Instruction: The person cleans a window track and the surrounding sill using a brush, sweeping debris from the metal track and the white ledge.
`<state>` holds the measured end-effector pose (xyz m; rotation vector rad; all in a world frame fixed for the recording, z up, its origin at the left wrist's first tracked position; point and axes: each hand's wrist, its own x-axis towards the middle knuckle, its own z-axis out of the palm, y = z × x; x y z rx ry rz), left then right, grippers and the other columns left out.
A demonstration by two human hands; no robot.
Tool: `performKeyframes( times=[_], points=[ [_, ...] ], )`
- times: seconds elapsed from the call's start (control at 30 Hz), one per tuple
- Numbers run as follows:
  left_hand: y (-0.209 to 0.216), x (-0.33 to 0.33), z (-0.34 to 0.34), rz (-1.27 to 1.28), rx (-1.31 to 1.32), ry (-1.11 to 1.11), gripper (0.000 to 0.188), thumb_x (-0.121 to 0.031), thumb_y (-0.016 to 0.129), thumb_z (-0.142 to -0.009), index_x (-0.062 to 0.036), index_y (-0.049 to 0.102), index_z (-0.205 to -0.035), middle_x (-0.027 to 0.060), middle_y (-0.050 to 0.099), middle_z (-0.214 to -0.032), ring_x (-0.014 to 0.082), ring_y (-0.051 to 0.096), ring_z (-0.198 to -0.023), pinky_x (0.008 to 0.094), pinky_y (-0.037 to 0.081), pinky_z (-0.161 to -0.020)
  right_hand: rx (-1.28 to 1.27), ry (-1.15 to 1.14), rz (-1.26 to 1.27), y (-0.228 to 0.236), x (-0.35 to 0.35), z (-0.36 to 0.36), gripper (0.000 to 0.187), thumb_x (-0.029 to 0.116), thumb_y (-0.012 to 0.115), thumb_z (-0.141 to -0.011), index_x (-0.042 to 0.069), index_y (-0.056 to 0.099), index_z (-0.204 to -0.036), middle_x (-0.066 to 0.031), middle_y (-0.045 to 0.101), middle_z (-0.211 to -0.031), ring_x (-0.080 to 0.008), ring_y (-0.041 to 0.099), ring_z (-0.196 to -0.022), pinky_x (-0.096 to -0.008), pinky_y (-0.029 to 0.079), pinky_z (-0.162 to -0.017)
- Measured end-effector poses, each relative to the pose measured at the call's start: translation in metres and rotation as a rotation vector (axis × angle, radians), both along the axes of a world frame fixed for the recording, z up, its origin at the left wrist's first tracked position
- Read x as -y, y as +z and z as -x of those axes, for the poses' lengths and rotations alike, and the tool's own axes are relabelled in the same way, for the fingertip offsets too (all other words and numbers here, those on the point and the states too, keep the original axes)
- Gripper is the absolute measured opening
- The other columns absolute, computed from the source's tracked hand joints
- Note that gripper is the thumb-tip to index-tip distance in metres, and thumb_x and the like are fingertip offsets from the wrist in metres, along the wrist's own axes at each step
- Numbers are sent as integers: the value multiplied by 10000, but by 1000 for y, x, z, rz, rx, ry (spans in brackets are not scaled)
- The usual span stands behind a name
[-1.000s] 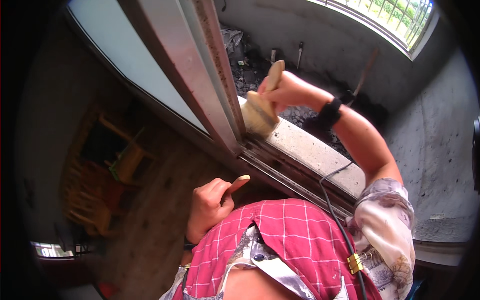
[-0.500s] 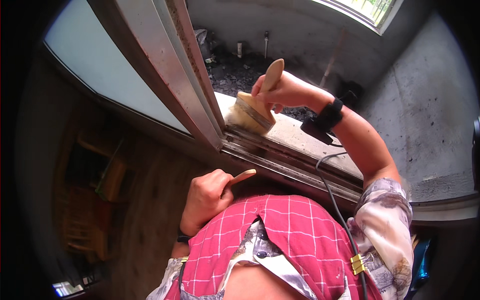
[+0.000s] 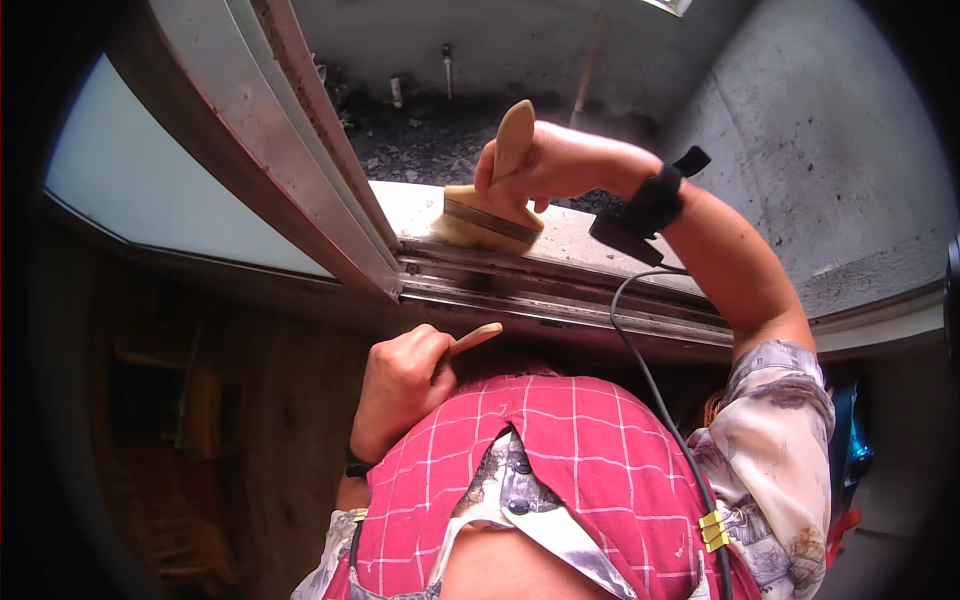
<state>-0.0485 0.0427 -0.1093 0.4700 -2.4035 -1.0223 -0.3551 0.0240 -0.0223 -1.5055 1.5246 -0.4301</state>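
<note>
My right hand (image 3: pixel 525 172) is closed round a wide paintbrush (image 3: pixel 488 214), its wooden handle pointing up and away. The bristles rest on the pale sill just beyond the window track (image 3: pixel 520 282), close to the upright metal frame (image 3: pixel 250 110). In front of my chest, my left hand (image 3: pixel 408 378) is closed in a fist round a slim wooden handle (image 3: pixel 478 337). Only the handle's end pokes out to the right; the rest is hidden by the hand and the red checked apron (image 3: pixel 560 420).
Beyond the sill (image 3: pixel 590 235) lies dark rubble (image 3: pixel 410 140) by a grey wall (image 3: pixel 385 40), with two short pipe stubs. A cable (image 3: pixel 650 375) runs from my right wrist strap (image 3: pixel 655 210) down past the apron. Wooden furniture (image 3: pixel 200 415) stands in shadow at left.
The view has shifted, so the frame and sill sit further left. Along the sill, the paintbrush in my right hand has moved a little right, away from the upright frame. My left hand keeps its grip.
</note>
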Motion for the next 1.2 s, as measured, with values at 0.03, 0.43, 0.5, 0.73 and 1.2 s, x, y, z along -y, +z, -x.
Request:
performKeyframes(
  times=[0.03, 0.43, 0.5, 0.73, 1.2],
  points=[
    [0, 3, 4, 16, -7, -18, 158, 22, 651, -687, -16, 593, -829, 145, 558, -749, 340, 603, -669, 424, 484, -589, -16, -60, -33, -3, -1, 8, 212, 178, 711, -860, 85, 705, -1051, -13, 691, -907, -95, 652, -796, -245, 565, -611],
    [-21, -9, 8, -111, -68, -8, 158, 96, 612, -671, 18, 592, -808, 171, 547, -694, 359, 574, -596, 413, 437, -532, -165, -487, 142, 38, -108, 109, 151, 124, 714, -895, 124, 707, -1045, -7, 703, -965, -105, 662, -849, -263, 575, -624],
    [-14, -7, 12, -76, -29, -73, 156, 60, 633, -681, 2, 590, -819, 159, 559, -722, 353, 592, -633, 421, 462, -559, -80, -404, 118, 39, -95, 66, 169, 109, 706, -898, 117, 704, -1067, 2, 695, -956, -94, 648, -835, -257, 568, -660],
    [-12, -6, 26, 14, -2, -194, 153, 24, 654, -696, -14, 585, -827, 143, 570, -747, 342, 611, -670, 431, 491, -589, 15, -579, -140, 6, -123, 102, 196, 155, 724, -860, 121, 710, -1052, -28, 710, -911, -118, 682, -777, -251, 572, -622],
    [0, -21, 11, -66, 22, -100, 194, 110, 603, -663, 15, 551, -824, 187, 532, -730, 386, 574, -646, 445, 432, -561, -974, -1031, 124, 29, -293, 243, 231, 282, 692, -791, 127, 779, -939, -171, 734, -942, -347, 699, -940, -412, 544, -843]
  ],
)
